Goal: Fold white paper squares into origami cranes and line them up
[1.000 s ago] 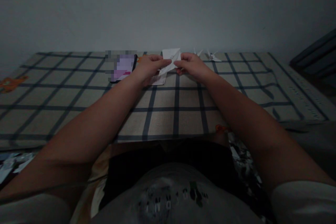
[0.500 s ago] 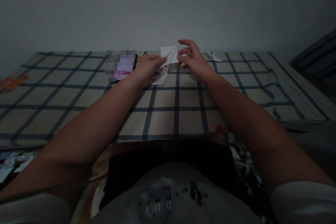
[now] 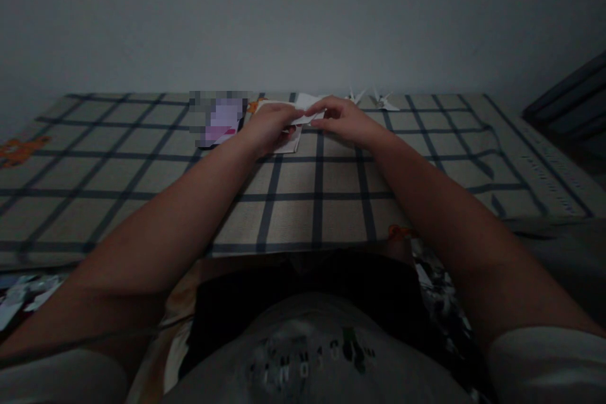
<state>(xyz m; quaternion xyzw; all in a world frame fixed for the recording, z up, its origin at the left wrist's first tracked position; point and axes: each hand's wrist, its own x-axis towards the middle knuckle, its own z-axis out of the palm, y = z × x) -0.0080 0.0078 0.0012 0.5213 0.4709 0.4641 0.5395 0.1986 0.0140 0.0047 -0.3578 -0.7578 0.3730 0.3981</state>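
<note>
We're working a piece of white folded paper (image 3: pixel 307 101) with both hands, out near the far edge of the tabletop (image 3: pixel 293 221), about midway across. Our left hand (image 3: pixel 274 126) is pinching its left part, thumb lying over the top, other fingers curling underneath. Our right hand (image 3: pixel 341 117) is gripping the right side, index finger bending over the top, thumb coming in at the near edge. Fingertips of both hands are sitting close together, so they're covering some of the folds; we can't tell the exact shape. Also can't tell whether the sheet is touching the surface below. A flat white pad (image 3: pixel 290 144) is lying under our left hand, partly hidden, its right edge showing just below the paper. We're seeing a phone (image 3: pixel 222 121) to the left of that hand, lying face up, screen lit pinkish purple and pixelated. Off to the right, just past our right hand, one white paper crane (image 3: pixel 355 98) is sitting, with a second crane (image 3: pixel 386 102) resting beside it. A checked cloth is covering the tabletop, dark lines on pale, and a plain wall (image 3: pixel 303 19) is rising behind. Light's running dim.
</note>
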